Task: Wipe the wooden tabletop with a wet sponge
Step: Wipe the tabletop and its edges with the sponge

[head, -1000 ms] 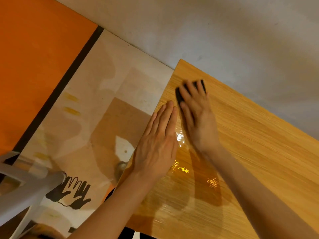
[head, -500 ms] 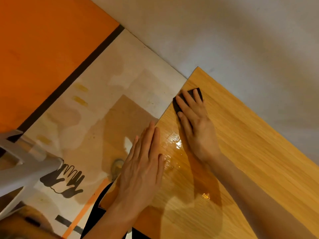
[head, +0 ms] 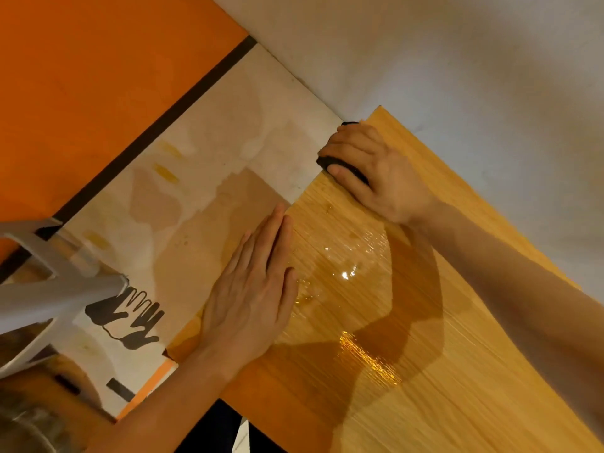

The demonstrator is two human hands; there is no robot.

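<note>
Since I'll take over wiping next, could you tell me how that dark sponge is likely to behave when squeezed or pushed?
The sponge probably compresses easily: the right hand wraps round it at the tabletop edge. It likely glides readily, since the wood shows wet streaks. It seems light, as one hand manages it.

tabletop (head: pixel 457 371): wooden, light grain, glossy wet film just below the right grip. on it: dark sponge (head: pixel 330 163) at the edge, under the right grip (head: pixel 376 171); left grip (head: pixel 251 295) flat, just beside the wet film.
</note>
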